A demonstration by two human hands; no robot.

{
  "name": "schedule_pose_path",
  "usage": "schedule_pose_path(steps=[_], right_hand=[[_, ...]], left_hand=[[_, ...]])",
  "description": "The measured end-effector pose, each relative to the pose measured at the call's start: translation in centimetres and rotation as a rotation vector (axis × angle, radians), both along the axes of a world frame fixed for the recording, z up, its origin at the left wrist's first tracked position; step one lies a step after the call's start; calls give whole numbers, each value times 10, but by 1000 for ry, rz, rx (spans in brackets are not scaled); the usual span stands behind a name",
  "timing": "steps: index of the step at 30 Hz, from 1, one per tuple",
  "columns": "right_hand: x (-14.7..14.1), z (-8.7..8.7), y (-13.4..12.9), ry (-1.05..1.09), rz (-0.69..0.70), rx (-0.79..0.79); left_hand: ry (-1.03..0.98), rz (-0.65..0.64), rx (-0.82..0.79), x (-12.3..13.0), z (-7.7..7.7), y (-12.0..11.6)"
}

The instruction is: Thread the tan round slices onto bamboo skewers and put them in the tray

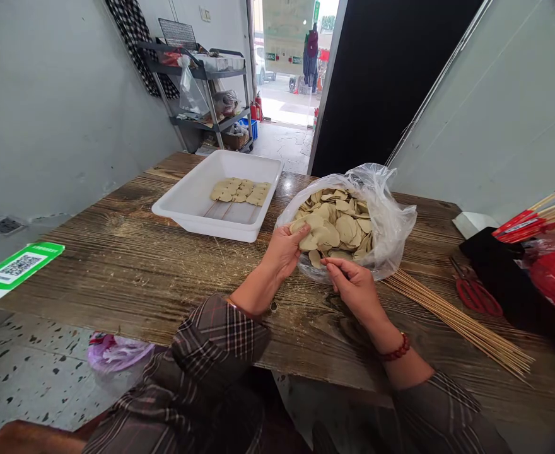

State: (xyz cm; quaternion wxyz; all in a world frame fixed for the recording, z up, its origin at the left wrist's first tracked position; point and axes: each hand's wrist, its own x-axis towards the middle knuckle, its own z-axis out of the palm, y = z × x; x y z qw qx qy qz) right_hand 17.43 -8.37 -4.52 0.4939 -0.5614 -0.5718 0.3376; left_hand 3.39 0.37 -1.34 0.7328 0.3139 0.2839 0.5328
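Note:
My left hand (284, 250) pinches thin beige round slices (318, 234) at the near left side of a clear plastic bag (391, 233) full of loose slices (350, 230). My right hand (350, 280) is closed on a thin wooden skewer (324, 256), its tip end by the slices in my left hand; most of the skewer is hidden. To the left, a white plastic tray (187, 211) contains several flat skewers of slices (242, 190). A bundle of bare bamboo skewers (461, 321) lies to the right of my right hand.
All this rests on a wooden table (130, 271). At its right are red-handled scissors (477, 293), a black box (490, 252) and red-wrapped chopsticks (523, 224). A green QR-code card (19, 271) sits at the left edge. Behind stand a shelf cart (206, 75) and a glass door (284, 82).

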Motion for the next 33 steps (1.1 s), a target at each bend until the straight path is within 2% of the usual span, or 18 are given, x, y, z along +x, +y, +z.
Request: schedule_pose_path(steps=[13,18,22,24,28,31,33], right_hand=[[0,-1,2,66,-11,-28],[0,0,4,74,-21,-9],[4,3,3,74,-61,16],[7,6,3,116,-104,35],[17,12,5,271,-232,94],[21,15,7,363,-298,128],[22,16,8,384,-308,135]], left_hand=[[26,-45,33,10,-8,-10],[57,-101,48,15,-12,-13],[82,-158,86,8,-9,-8],[111,-109,109,1,-6,-3],[248,79,212,-10,-6,11],[465,172,361,-12,-13,18],[691,233,524,-11,-18,21]])
